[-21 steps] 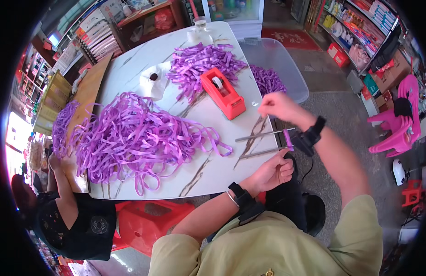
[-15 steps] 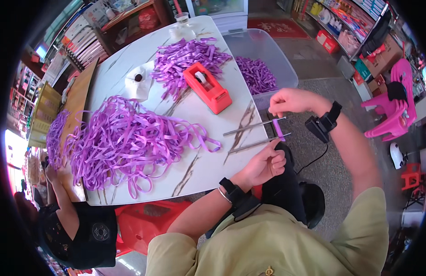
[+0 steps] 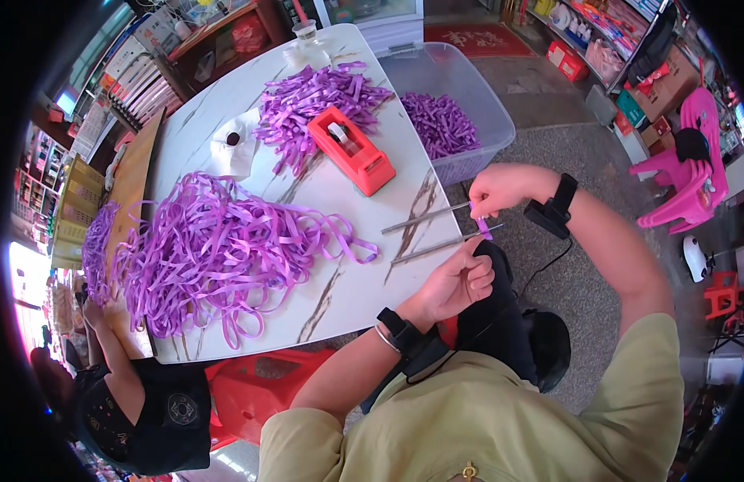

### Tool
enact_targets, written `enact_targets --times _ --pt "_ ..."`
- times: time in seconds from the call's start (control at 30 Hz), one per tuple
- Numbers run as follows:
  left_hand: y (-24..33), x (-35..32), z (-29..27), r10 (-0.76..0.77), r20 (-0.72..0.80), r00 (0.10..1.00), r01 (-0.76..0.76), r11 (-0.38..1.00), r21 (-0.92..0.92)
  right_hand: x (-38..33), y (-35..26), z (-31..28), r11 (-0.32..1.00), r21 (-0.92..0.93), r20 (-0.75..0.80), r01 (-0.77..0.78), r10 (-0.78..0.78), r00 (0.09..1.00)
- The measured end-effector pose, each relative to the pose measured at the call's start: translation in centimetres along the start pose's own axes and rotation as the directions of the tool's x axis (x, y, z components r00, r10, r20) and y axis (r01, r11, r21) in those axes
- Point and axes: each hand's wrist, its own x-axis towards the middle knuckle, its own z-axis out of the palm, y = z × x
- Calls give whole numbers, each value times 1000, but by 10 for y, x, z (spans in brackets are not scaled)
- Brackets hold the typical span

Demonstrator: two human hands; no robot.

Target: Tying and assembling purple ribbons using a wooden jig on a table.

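Two thin metal rods (image 3: 424, 217) jut side by side past the table's right edge. A short band of purple ribbon (image 3: 484, 227) spans them near their outer ends. My right hand (image 3: 504, 189) is closed at the far rod's end, its fingertips pinching the ribbon. From the near side, my left hand (image 3: 460, 281) reaches the ribbon's lower end with thumb and forefinger together, the other fingers curled into the palm. The fingertips cover part of the ribbon, so how it is wrapped is hard to see.
A large heap of loose purple ribbon (image 3: 219, 249) covers the marble-patterned table's (image 3: 348, 313) left side. Behind are a pile of folded ribbon pieces (image 3: 315, 100), a red tape dispenser (image 3: 352, 153) and a white roll (image 3: 232, 140). A clear bin (image 3: 488, 128) holds more pieces. Another person (image 3: 139, 402) sits at left.
My right hand has come down and nearer to the rods, its fingertips now at the ribbon. My left hand stays by the near rod. The whole view has shifted slightly.
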Motion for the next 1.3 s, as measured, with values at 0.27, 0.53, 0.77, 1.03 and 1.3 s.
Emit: enact_targets --times 0.27,0.53,0.77,1.03,1.3 --pt "1 -1 0 2 -9 1000 -2 1000 1 1 -19 0 914 -380 -114 -141 105 988" --pt "0 -1 2 -9 -17 1000 9 1000 -7 -7 -23 13 784 -595 -338 -176 -45 940" --pt "1 0 3 -9 -22 1000 8 1000 -18 -21 -13 11 804 -570 -463 -169 -145 874" --pt "1 -2 4 -1 -36 999 0 1000 -2 -17 43 67 975 205 -850 80 138 508" --pt "1 -2 6 20 -73 997 -17 999 35 29 39 143 -386 869 -234 308 228 945"
